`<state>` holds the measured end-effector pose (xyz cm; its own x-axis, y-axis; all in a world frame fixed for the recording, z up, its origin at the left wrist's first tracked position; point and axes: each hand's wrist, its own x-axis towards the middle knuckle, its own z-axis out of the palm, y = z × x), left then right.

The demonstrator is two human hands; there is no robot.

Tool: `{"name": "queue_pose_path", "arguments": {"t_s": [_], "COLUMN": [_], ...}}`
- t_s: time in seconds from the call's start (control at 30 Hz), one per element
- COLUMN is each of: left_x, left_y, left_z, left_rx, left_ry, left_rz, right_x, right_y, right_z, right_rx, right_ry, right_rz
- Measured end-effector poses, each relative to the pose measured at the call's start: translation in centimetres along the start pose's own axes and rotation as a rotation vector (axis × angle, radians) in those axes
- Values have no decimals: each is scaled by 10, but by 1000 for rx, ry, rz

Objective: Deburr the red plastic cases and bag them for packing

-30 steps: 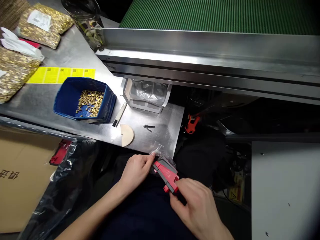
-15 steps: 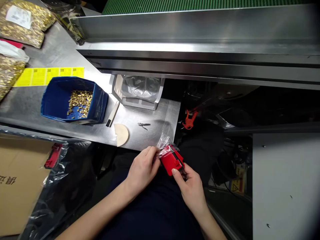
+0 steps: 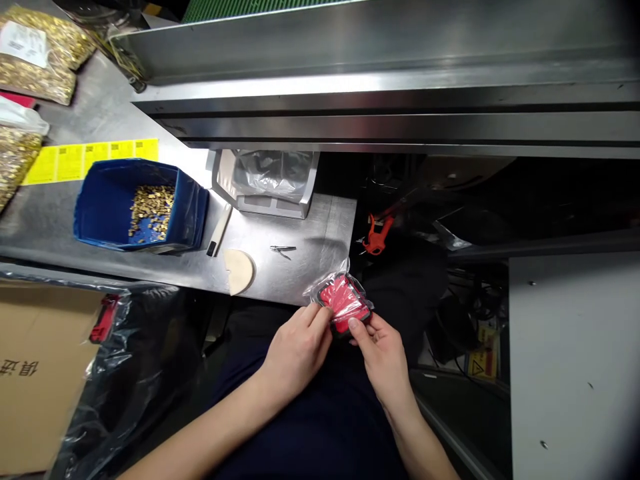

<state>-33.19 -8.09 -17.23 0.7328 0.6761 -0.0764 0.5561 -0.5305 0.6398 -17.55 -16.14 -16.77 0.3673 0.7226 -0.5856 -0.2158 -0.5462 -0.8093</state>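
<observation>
- Red and black, the part [image 3: 345, 300] sits in a clear plastic bag [image 3: 320, 283], in front of the person's lap, its far end near the table's front right corner.
- The left hand [image 3: 303, 337] has its fingers bunched on the bag at the part's left side.
- The right hand [image 3: 385, 350] grips the part's near right corner, thumb on top; the two hands are close but apart.
- The metal table [image 3: 325, 230] ends in a straight right edge, with dark space beyond it and an orange-red tool [image 3: 376, 235] just past that edge.
- A grey panel [image 3: 570, 367] stands well to the right, leaving room beside the right forearm.
- Along the front edge lies a notched beige disc [image 3: 241, 271]; a small metal clipper [image 3: 283, 251] is farther in, steel showing around it.
- A white-handled tool [image 3: 219, 231] lies between the blue bin [image 3: 190, 207] and the disc.
- The grey bin [image 3: 275, 205] is partly under the long metal frame [image 3: 350, 73], which limits space above it.
</observation>
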Motion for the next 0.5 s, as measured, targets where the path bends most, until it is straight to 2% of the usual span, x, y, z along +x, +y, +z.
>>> {"name": "queue_pose_path", "arguments": {"t_s": [0.1,0.23,0.3,0.37,0.47,0.5], "left_x": [-4,-2,3,9,18,20], "left_y": [3,13,13,8,-6,-11], "left_z": [-4,-19,-28,-36,-43,-44], "left_rx": [-29,-100,-124,-199,-386,-439], "left_ry": [6,228,313,314,227,201], "left_rz": [-13,120,99,-6,-180,-216], "right_x": [1,-2,-5,-7,2,8], "right_y": [-1,-16,-26,-34,-43,-45], "right_z": [0,2,5,8,10,10], "right_rx": [-13,-129,-216,-343,-537,-580], "right_ry": [5,-125,-177,-109,123,155], "right_rz": [-3,-75,-107,-161,-313,-356]}}
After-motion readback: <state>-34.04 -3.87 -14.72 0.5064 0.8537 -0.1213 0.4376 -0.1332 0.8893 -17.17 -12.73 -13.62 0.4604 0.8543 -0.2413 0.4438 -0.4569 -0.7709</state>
